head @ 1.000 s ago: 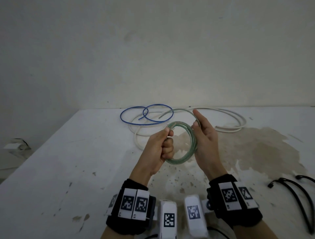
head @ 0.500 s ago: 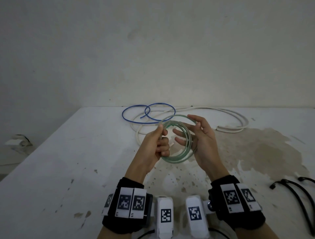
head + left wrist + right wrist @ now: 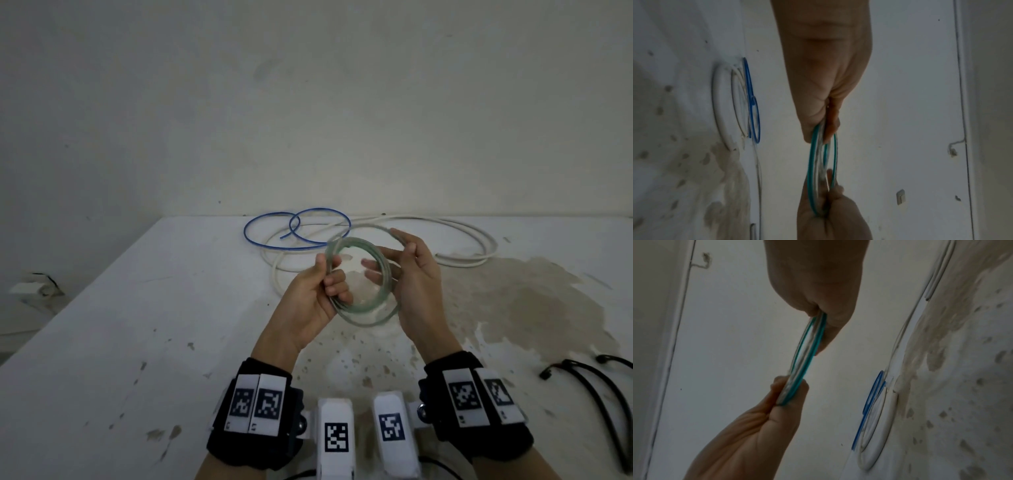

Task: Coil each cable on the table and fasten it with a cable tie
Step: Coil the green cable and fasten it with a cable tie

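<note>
The left hand's fingers [image 3: 337, 286] are pinching one side of the translucent green-striped cable coil [image 3: 363, 279], while the right hand's fingers [image 3: 394, 255] are curling round the opposite side — likely keeping loops stacked above the white tabletop [image 3: 137, 325], toward its far edge.

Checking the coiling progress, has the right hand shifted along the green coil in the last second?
Yes. The right hand has slid from the coil's far edge near the blue cable round to the right side of the green coil.
</note>
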